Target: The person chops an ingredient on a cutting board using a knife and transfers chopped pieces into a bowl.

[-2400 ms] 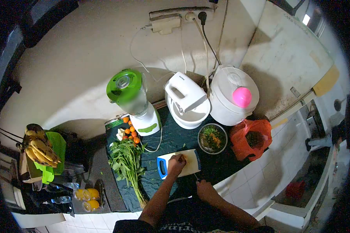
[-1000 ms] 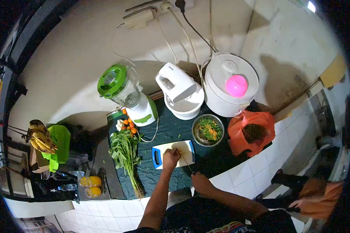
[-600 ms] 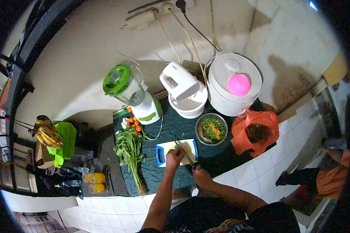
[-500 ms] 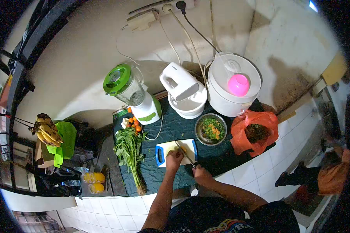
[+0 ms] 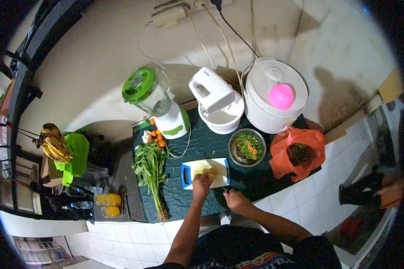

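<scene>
A white cutting board (image 5: pixel 220 179) with blue ends lies near the front of the dark green cloth. Over its middle is my left hand (image 5: pixel 202 180), fingers pinched together against something small and yellowish, too small to name. My right hand (image 5: pixel 236 200) is closed around the dark handle of a knife at the board's right front corner; the blade hardly shows. Behind the board to the right stands a metal bowl (image 5: pixel 247 148) of chopped greens and orange bits. Leafy green stalks (image 5: pixel 150 172) lie to the left of the board.
A blender (image 5: pixel 170 121), a white mixer (image 5: pixel 211 89) with its bowl and a white rice cooker (image 5: pixel 273 117) with a pink bowl stand along the wall. An orange plastic bag (image 5: pixel 280 157) sits at the right. Bananas (image 5: pixel 56 145) hang at left. Another person (image 5: pixel 363 190) is at far right.
The view has shifted slightly. The knife blade, seen across the board half a second ago, is now hardly visible. The person at the right has changed position.
</scene>
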`<control>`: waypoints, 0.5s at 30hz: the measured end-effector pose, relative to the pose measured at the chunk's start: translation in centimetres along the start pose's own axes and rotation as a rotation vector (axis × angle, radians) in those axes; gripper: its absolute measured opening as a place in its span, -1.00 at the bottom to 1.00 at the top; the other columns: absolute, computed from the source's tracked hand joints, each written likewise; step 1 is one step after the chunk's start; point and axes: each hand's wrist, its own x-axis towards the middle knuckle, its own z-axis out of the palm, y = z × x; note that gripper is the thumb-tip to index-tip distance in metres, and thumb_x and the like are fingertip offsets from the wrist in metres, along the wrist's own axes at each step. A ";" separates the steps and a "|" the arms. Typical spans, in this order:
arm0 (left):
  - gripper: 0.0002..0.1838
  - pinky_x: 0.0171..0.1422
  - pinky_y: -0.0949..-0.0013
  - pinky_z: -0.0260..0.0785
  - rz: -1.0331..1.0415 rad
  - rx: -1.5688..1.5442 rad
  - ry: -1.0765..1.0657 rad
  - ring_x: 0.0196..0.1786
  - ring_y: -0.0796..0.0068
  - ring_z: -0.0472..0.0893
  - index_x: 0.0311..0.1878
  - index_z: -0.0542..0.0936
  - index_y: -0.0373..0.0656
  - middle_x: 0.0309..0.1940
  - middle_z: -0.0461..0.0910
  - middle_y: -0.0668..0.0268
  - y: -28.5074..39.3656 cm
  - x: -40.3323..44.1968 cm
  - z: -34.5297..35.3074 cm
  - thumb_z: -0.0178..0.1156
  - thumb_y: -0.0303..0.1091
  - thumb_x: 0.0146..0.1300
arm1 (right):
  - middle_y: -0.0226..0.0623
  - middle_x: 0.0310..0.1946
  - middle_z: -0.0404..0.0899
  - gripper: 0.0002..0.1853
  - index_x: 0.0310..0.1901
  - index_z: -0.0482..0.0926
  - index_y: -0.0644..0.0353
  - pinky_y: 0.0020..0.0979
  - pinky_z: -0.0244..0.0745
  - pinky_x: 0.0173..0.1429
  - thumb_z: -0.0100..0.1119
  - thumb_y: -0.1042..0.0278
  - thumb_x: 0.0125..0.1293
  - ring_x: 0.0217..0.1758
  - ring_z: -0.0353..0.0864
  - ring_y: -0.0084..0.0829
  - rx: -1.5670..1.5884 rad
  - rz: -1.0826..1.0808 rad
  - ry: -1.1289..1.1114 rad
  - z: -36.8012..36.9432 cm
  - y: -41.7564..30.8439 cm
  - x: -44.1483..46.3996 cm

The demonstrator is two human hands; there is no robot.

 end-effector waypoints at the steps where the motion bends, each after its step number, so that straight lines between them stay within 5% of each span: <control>1: -0.73 -0.16 0.22 0.54 0.013 0.021 0.001 -0.30 0.12 0.69 -0.11 0.68 -0.34 -0.33 0.63 0.00 -0.2 0.1 0.1 0.33 -0.36 0.17 | -0.27 -0.73 0.28 -0.63 -0.60 0.46 0.19 -0.21 0.25 -0.63 0.18 0.26 0.37 -0.72 0.33 -0.27 0.000 -0.002 -0.001 -0.2 -0.1 0.0; 10: -0.72 -0.12 0.16 0.51 -0.064 -0.022 -0.055 -0.24 0.04 0.65 -0.14 0.65 -0.34 -0.32 0.62 -0.01 -0.2 0.2 0.1 0.34 -0.37 0.11 | -0.16 -0.68 0.33 -0.64 -0.57 0.44 0.23 -0.21 0.31 -0.64 0.19 0.26 0.37 -0.71 0.40 -0.17 -0.018 -0.075 -0.105 -1.5 -0.6 0.0; 15: -0.73 -0.13 0.12 0.50 -0.052 -0.093 -0.004 -0.23 0.00 0.64 -0.13 0.65 -0.31 -0.31 0.61 -0.02 -0.3 0.0 0.2 0.33 -0.35 0.14 | -0.17 -0.70 0.33 -0.65 -0.52 0.44 0.25 -0.20 0.40 -0.62 0.18 0.24 0.38 -0.69 0.45 -0.15 0.188 0.165 -0.181 -0.8 -1.0 -0.5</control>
